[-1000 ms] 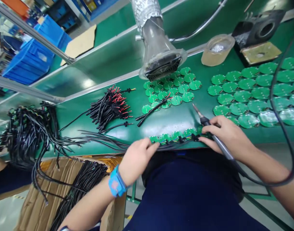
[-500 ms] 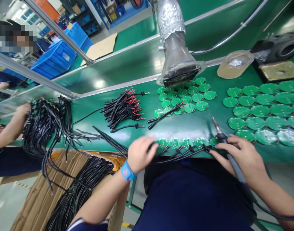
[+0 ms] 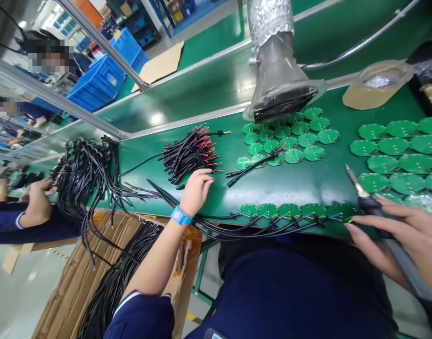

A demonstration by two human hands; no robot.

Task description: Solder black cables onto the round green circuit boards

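My right hand (image 3: 395, 230) is wrapped firmly around the handle of a slim grey soldering iron (image 3: 403, 256) at about 3 o'clock from my chest, its bare metal tip (image 3: 352, 175) angled up over the mat, touching nothing that I can make out. My left hand (image 3: 196, 190), with a bright blue wristband (image 3: 181, 215), lies open at about 11 o'clock, fingers loosely spread, holding nothing that I can see, just beside a tangled bundle of black cables with red-tipped leads (image 3: 191, 155). At 12 o'clock, along the near edge of the green bench mat (image 3: 293, 188), sits a row of round green circuit boards (image 3: 289, 210), with black cables and thin coloured leads (image 3: 282, 225) running to them. More round green boards lie in a loose group (image 3: 282, 136) at 12 o'clock and a larger spread (image 3: 395, 155) at 1 o'clock. A clear funnel-shaped fume extractor (image 3: 281, 77) on a foil duct (image 3: 270, 19) hangs beyond them. At 9 o'clock, black cables fill a brown cardboard box (image 3: 95, 278).
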